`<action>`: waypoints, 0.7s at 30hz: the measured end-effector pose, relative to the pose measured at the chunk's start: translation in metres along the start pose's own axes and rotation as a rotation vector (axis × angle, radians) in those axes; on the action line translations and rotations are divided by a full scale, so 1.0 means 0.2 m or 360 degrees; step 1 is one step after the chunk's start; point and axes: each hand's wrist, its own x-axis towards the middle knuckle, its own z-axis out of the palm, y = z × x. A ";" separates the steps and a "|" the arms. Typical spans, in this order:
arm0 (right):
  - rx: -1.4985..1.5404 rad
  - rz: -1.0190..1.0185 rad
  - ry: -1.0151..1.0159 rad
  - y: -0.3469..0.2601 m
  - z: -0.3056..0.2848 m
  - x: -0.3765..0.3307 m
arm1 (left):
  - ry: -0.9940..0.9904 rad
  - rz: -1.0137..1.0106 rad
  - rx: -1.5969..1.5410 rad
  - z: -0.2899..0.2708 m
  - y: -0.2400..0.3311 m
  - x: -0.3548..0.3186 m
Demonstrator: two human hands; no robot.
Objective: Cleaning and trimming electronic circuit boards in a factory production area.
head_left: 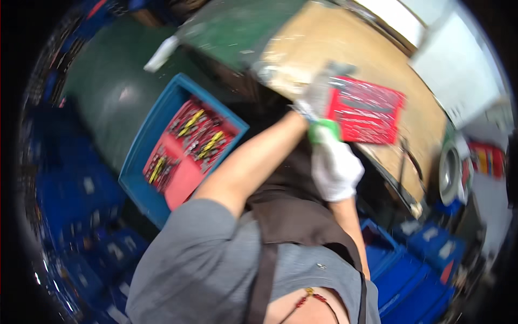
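Note:
My left hand [315, 97], in a pale glove, reaches up and grips the left edge of a red tray [369, 110] filled with several small metal parts. The tray lies tilted over a brown wooden bench top [334, 43]. My right hand [335, 168], in a white glove, is closed just below the left one, and a small green object [324, 130] sticks out of the top of its fist. Blur hides what the green object is. To the left, a blue crate [143, 146] holds another red tray [186, 148] with yellow-and-metal parts.
A green mat [237, 21] covers the far end of the bench. Stacked blue crates [410, 270] stand at the lower right and more fill the left side [75, 200]. A white machine [464, 59] sits at the upper right, with a round grey unit [450, 173] below it.

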 end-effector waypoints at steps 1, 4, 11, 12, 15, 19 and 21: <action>-0.0062 -0.0038 0.0025 0.02 0.00 0.00 | 0.0021 0.0360 0.0388 -0.08 -0.04 0.03; -0.0293 0.0275 0.0241 0.26 -0.14 -0.03 | 0.0293 0.0408 0.0550 -0.04 -0.05 0.00; 0.0662 0.0704 0.0596 0.21 -0.26 0.04 | 0.0289 0.0225 -0.0793 -0.20 0.43 -0.49; 0.0543 0.0614 0.0531 0.17 -0.24 0.06 | 0.0597 0.0172 -0.0625 -0.24 0.58 -0.66; 0.0523 0.0479 0.0431 0.15 -0.17 0.09 | 0.1191 0.0451 0.0022 -0.48 0.88 -1.19; 0.0500 0.0472 0.0287 0.14 -0.13 0.11 | 0.1860 0.0258 0.0437 -0.68 1.14 -1.86; 0.0311 0.0262 0.0207 0.12 -0.11 0.12 | 0.2278 -0.0102 0.1159 -0.69 1.18 -2.00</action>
